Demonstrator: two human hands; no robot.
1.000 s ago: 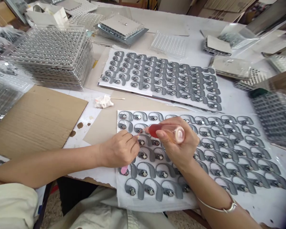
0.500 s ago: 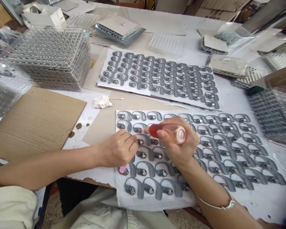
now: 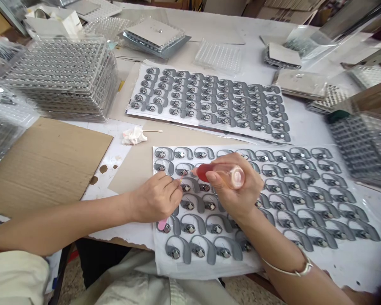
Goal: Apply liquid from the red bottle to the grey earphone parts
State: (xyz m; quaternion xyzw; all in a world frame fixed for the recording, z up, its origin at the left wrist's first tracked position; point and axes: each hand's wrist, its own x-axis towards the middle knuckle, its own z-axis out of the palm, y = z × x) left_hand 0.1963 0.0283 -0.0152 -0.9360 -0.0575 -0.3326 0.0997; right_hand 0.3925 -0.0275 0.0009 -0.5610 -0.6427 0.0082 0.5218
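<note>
Rows of grey ear-hook earphone parts [image 3: 190,224] lie on a white sheet [image 3: 206,271] in front of me. My right hand [image 3: 238,186] is wrapped round a small translucent squeeze bottle [image 3: 220,174] with reddish liquid, tilted so its thin tip points left at a part in the second row. Close to that tip is my left hand [image 3: 157,197], its fingers closed round a slim tool [image 3: 162,223] whose pink end sticks out below the palm. The tool's kind and most of its length are hidden by the fingers.
Beyond lies a second sheet of ear-hook parts [image 3: 209,99]. A crumpled tissue [image 3: 133,136] and a cotton swab [image 3: 154,131] are left of it. Stacked clear trays [image 3: 60,80] and cardboard [image 3: 47,165] stand on the left. More trays [image 3: 362,144] sit at the right edge.
The whole view has shifted slightly, so things appear a little further left. Both hands keep nearly the same pose over the same part, holding the bottle and the pink-ended tool.
</note>
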